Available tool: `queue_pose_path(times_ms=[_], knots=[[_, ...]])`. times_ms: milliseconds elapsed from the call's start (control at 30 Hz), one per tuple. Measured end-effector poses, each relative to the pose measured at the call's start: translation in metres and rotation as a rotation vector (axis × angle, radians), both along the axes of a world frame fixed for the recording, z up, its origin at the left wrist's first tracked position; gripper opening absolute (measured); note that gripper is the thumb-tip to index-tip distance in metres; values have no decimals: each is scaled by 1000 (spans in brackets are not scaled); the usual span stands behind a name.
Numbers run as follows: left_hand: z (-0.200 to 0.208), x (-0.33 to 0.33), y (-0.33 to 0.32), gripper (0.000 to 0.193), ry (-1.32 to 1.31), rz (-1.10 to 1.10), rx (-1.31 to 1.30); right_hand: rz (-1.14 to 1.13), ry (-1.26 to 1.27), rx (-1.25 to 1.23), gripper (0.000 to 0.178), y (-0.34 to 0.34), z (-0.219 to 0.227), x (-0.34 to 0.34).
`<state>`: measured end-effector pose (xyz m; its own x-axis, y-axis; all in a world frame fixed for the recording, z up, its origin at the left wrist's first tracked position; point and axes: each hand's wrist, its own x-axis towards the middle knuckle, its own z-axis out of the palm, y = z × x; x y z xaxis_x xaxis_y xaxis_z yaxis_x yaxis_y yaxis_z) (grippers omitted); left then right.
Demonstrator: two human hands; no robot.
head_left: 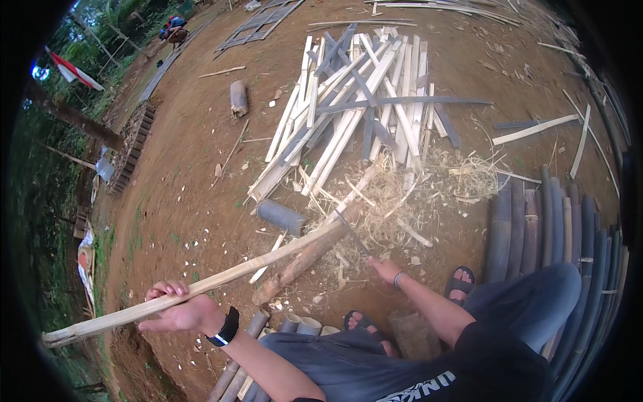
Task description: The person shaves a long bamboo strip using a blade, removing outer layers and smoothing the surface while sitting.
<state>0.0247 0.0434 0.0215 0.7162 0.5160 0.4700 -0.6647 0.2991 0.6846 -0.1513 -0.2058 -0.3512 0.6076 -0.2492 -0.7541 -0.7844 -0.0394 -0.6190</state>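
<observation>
A long, pale split-bamboo strip (251,260) slants across from the lower left to the middle. My left hand (182,309) is closed around it near its left end, with the palm turned upward. Further along, the strip rests over a thick wooden log (295,270) lying on the ground. In my right hand (384,269) is a knife, gripped by its handle, which the fingers mostly hide. The knife's narrow dark blade (353,232) points up and left, with its tip at the strip just above the log. Thin curled bamboo shavings (382,208) lie beyond the blade.
A heap of split bamboo strips (362,100), pale and dark, lies ahead. Dark bamboo poles (519,228) line the right side; more cut poles (291,325) lie beside my legs. Short bamboo pieces (281,216) are scattered around. Another person (175,28) crouches far left.
</observation>
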Motion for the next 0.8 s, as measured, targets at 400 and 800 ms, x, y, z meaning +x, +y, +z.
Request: queue_pose_path(times_ms=[400,800], knots=[[-5,7,-29,57,115,-2,140,-10,-197,-294,71,7,58,7],[10,10,-86,59,155,66,245,-152,-370,111,62,30,63,14]])
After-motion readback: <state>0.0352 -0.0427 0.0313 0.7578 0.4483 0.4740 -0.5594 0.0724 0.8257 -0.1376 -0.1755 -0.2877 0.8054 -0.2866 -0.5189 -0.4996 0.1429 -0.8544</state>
